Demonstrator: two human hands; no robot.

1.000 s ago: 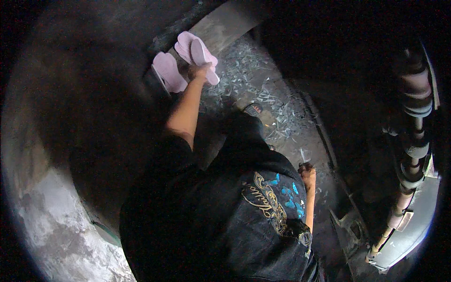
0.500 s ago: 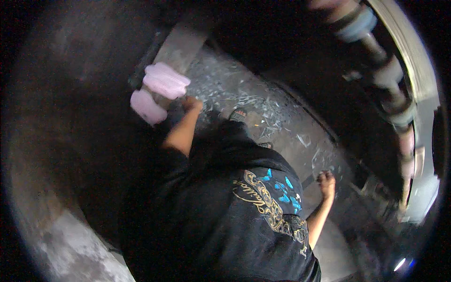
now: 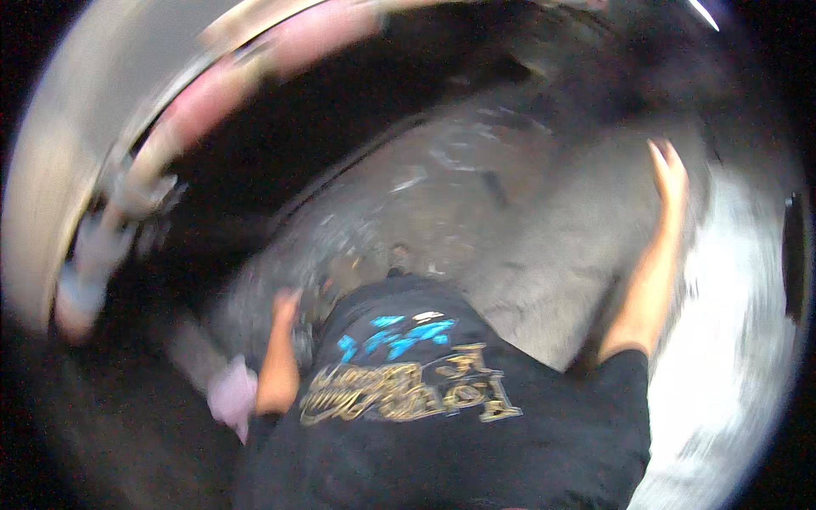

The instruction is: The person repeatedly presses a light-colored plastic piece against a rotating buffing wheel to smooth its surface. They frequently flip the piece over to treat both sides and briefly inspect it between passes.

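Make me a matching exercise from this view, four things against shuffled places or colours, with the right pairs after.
1 Left hand
2 Right hand
3 Pink thing
4 T-shirt

A Upper right
B Black, printed blue and gold
C Left of centre, mid-height
D Lower left, beside left forearm

Pairs: 1-C, 2-A, 3-D, 4-B

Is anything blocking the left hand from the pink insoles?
Nothing visible stands between the left hand and the pink insoles, which show beside the left forearm, though everything's blurry.
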